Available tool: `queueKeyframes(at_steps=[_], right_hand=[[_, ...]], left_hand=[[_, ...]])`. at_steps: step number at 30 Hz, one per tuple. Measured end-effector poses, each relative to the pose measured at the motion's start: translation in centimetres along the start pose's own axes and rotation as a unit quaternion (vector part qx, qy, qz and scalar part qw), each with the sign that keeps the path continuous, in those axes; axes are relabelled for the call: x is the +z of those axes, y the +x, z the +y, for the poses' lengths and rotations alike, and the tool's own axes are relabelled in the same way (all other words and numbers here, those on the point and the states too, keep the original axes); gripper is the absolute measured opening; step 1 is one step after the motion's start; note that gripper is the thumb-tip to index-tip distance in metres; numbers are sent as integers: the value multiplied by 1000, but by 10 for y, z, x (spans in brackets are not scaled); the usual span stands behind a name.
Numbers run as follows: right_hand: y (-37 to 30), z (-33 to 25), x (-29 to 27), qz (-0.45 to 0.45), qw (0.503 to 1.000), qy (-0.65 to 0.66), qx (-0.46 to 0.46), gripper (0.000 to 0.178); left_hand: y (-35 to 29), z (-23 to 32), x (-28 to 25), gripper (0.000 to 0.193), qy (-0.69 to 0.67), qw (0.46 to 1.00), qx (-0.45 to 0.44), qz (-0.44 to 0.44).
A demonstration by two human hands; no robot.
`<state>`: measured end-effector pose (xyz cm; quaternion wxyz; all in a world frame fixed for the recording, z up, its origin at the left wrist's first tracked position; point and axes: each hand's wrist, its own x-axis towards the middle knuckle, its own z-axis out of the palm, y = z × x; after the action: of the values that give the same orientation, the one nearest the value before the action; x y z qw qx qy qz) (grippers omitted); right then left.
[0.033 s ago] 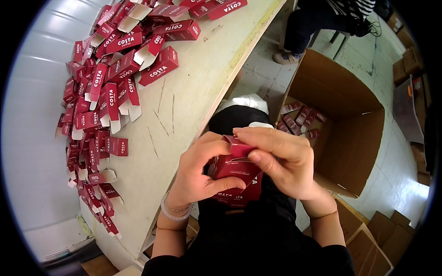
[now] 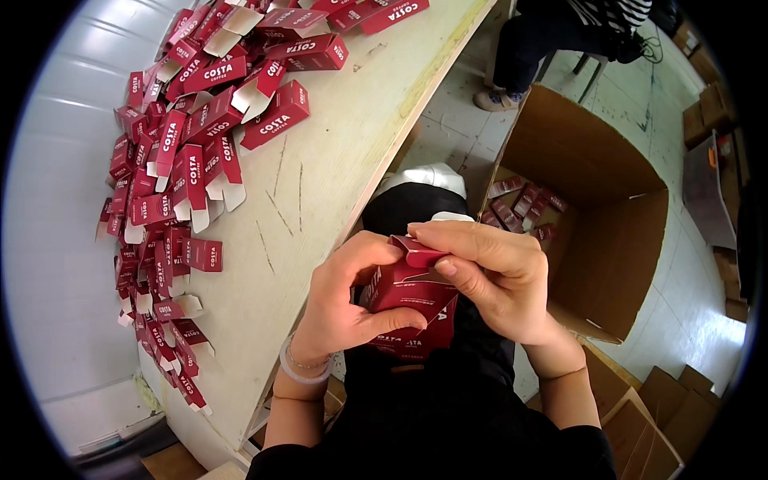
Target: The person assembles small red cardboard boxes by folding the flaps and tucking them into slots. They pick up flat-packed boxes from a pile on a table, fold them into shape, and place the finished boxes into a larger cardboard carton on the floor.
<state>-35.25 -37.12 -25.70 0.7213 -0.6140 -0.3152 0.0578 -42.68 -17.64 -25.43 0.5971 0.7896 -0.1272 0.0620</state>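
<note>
Above my lap, my left hand (image 2: 344, 300) is wrapped round a small red carton (image 2: 404, 290), its thumb lying along the near side. At the carton's upper end, my right hand (image 2: 500, 272) pinches the red end flap (image 2: 424, 254) between thumb and fingers. The flap is bent and partly tucked, and some of it hides behind the right fingertips. More red cardboard (image 2: 412, 344) with white print rests on my dark-clothed lap under the held carton. Whether that is a flat blank or another carton, I cannot tell.
A large heap of red cartons (image 2: 212, 116), many with white flaps open, covers the far left of the pale worktable (image 2: 320, 168). On my right stands an open brown cardboard box (image 2: 596, 264) with several red cartons (image 2: 524, 204) in it. Another person (image 2: 528, 48) sits beyond.
The end flap is tilted slightly more, and my right fingers have shifted a touch to the right. Everything else stays put.
</note>
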Motion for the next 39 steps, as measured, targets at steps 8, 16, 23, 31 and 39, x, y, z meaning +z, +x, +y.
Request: queueKeyframes(at_steps=[8, 16, 23, 31, 39], right_hand=[[3, 1, -9, -83, 994, -51, -43, 27], [-3, 11, -9, -126, 986, -33, -105, 47], [-5, 17, -25, -82, 984, -124, -101, 38], [2, 33, -153, 158, 973, -19, 166, 23], [-190, 361, -264, 95, 699, -130, 697, 32]], left_hand=[[-3, -6, 5, 81, -52, 998, 4, 22], [7, 1, 6, 90, -150, 987, -63, -16], [25, -1, 32, 98, -111, 990, -82, -25], [53, -26, 19, 124, 86, 990, -112, 10], [19, -103, 29, 86, 205, 955, -67, -205]])
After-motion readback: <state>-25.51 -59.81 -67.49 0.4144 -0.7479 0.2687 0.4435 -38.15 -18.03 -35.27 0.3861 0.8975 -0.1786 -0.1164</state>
